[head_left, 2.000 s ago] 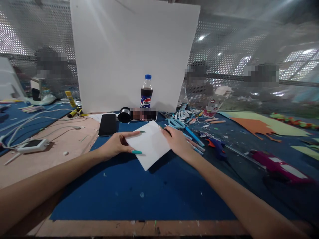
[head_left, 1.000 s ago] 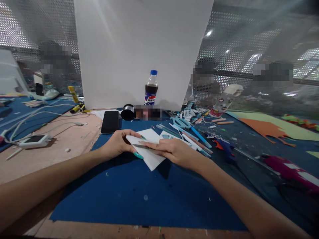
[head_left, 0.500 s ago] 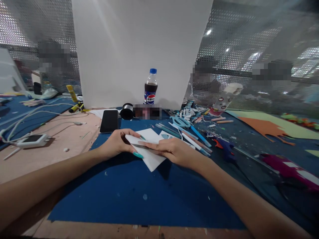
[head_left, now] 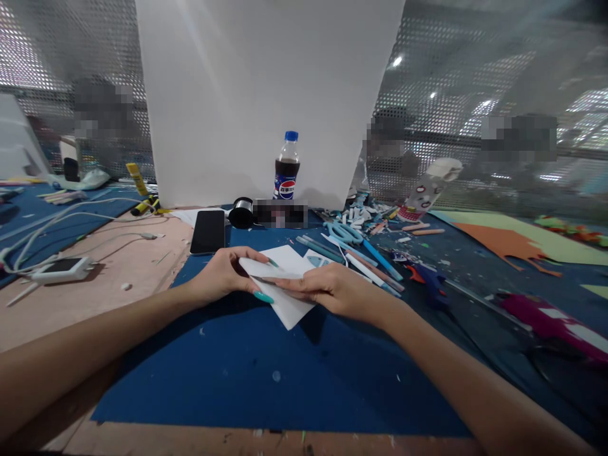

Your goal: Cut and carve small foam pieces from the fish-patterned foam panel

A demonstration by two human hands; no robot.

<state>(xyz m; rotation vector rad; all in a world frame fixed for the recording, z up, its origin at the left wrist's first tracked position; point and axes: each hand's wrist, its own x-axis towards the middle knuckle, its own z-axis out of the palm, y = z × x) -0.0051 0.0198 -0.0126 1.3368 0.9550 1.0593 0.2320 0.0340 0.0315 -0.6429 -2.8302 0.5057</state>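
On a blue mat (head_left: 266,380) at the middle of a cluttered craft table, a white sheet of paper (head_left: 285,304) lies folded between a person's two bare hands. Left hand (head_left: 221,273) pinches the paper's left edge between thumb and fingers, the nails painted teal. Right hand (head_left: 332,288) lies flat across the paper, fingers pressing along the fold. Behind the hands sit a black phone (head_left: 208,231), a cola bottle (head_left: 286,168) and a tall white board (head_left: 266,95). To the right lie blue scissors (head_left: 344,233), pens (head_left: 375,259) and a glue gun (head_left: 427,278). At far left, a white charger (head_left: 61,268) rests on bare wood.
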